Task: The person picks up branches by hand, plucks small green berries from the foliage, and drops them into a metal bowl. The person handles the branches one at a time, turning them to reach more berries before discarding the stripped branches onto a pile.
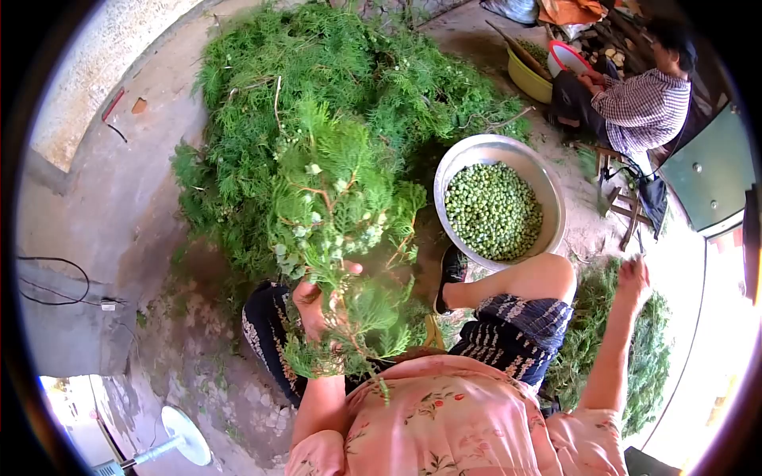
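Observation:
My left hand [312, 303] is closed around a leafy evergreen branch [333, 206] with pale green seed cones among its flat sprays. The branch stands up in front of my lap, and its lower sprays cover part of my wrist. My right hand [633, 279] is stretched far out to the right, over a heap of green sprigs [611, 349]. Its fingers are curled together; what they hold is too small to make out. Between the hands, beyond my knee, a metal basin [557, 208] holds many round green cones [494, 211].
A large pile of cut evergreen branches [317, 71] spreads ahead of me. At upper right a seated person [643, 103] works beside a yellow basin [528, 79] and a red-rimmed bowl [567, 59]. A wooden stool [627, 208] stands nearby; a fan [186, 436] is at lower left.

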A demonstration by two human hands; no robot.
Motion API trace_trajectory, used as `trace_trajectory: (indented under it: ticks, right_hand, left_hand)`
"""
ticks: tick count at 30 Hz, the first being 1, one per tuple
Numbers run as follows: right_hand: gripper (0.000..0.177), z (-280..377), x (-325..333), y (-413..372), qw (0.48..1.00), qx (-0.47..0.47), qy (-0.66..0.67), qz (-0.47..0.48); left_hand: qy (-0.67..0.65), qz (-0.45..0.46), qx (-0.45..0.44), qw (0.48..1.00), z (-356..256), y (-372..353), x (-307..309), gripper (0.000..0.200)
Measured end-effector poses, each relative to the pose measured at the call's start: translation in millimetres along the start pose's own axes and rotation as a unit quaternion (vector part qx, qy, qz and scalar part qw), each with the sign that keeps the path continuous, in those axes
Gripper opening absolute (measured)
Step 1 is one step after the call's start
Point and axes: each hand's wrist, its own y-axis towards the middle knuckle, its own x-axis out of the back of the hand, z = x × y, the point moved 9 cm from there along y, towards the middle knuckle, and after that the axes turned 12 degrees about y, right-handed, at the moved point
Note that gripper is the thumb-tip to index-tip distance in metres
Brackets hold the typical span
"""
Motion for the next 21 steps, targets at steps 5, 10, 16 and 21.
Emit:
trace_trajectory:
  ticks: [5, 10, 16, 21]
  right_hand:
    - [0.032, 29, 140, 58, 0.863, 0.151, -0.472, -0.1]
    - [0.04, 11, 22, -39, 0.941, 0.095, -0.305, 0.107]
    - [0.03, 57, -224, -272, 0.825, 0.105, -0.051, 0.554]
    - [0.028, 58, -264, -408, 0.556, 0.222, -0.064, 0.798]
  left_hand:
    - [0.006, -0.018, 0.076, 0.997, 21, -1, -12, 0.035]
    - [0.149, -0.06, 0.093, 0.983, 23, -4, -27, 0.037]
    - [0.122, -0.004, 0.111, 0.986, 33, -10, -47, 0.043]
    - [-0.243, 0.033, 0.234, 0.941, 60, -15, -54, 0.036]
